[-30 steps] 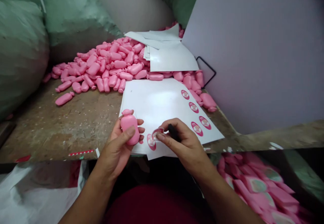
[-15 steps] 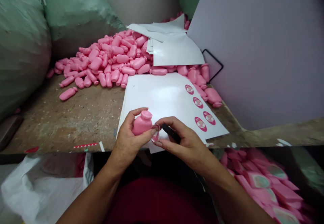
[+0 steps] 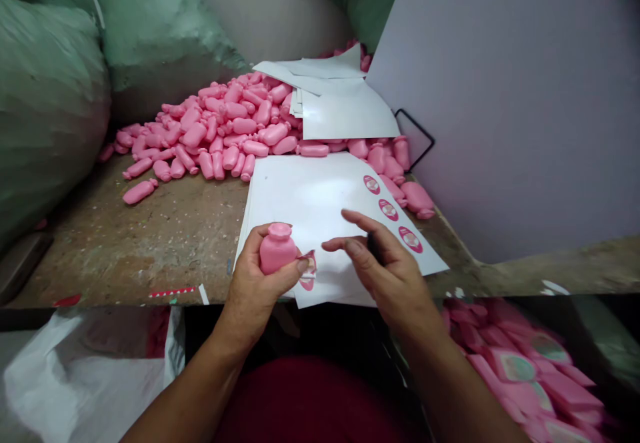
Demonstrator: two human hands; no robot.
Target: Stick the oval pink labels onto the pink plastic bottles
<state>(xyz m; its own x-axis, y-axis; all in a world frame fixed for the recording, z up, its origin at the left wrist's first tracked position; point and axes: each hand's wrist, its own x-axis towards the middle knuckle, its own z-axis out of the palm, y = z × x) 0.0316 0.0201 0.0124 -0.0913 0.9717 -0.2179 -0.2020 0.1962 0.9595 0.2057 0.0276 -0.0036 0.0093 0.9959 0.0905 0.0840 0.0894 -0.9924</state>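
My left hand [image 3: 259,273] is closed around a small pink bottle [image 3: 278,253], held upright with its neck toward the top. Beside the bottle, my left thumb presses a bent pink-and-white oval sticker [image 3: 311,264], and more pink print shows just below it. To the right, my right hand [image 3: 383,263] has its thumb and index finger spread apart. A slim black object [image 3: 375,248] is tucked among its other fingers, mostly hidden, so its kind is unclear. Under both hands lies a white sticker sheet [image 3: 300,189], with three oval stickers [image 3: 389,209] showing along its right side.
A heap of pink bottles [image 3: 235,111] covers the back of the worktable [image 3: 185,243], with white sheets [image 3: 350,109] on top. Green sacks [image 3: 160,36] stand behind. A pale panel [image 3: 510,109] borders the right. Below are pink packs [image 3: 525,369] and a white bag [image 3: 85,376].
My right hand has drawn away to the right from the sticker and the bottle, its thumb and index finger opening. My left hand keeps the bottle and sticker. The view has shifted slightly.
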